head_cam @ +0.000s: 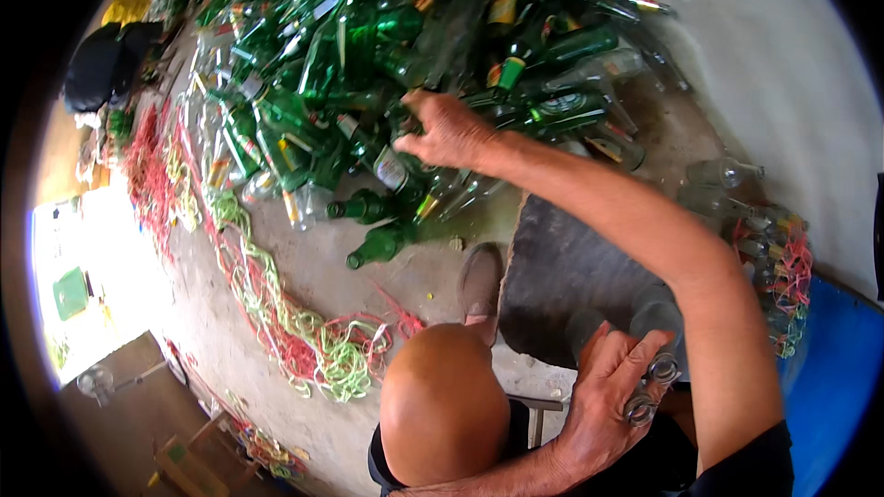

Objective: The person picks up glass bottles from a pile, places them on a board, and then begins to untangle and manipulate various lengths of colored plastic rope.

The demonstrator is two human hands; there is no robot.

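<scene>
My left hand (608, 393) is closed around the necks of two clear glass bottles (652, 317), their mouths toward me and their bodies over a dark, rough-edged sheet (552, 269). My right hand (449, 128) reaches across to the near part of a large heap of mostly green glass bottles (352, 41). Its thumb and a finger are apart at dark glass; whether they grip a bottle cannot be told. Just left of it lies a green bottle with a pale label (391, 169). Two green bottles (380, 245) lie on the floor at the heap's near edge.
Tangled red and green plastic strapping (324, 352) lies on the floor at left. Strapped clear bottles (773, 269) stand at right beside a blue surface (836, 359). A pale wall (773, 69) bounds the heap. My knee (442, 400) and shoe (480, 279) are below it.
</scene>
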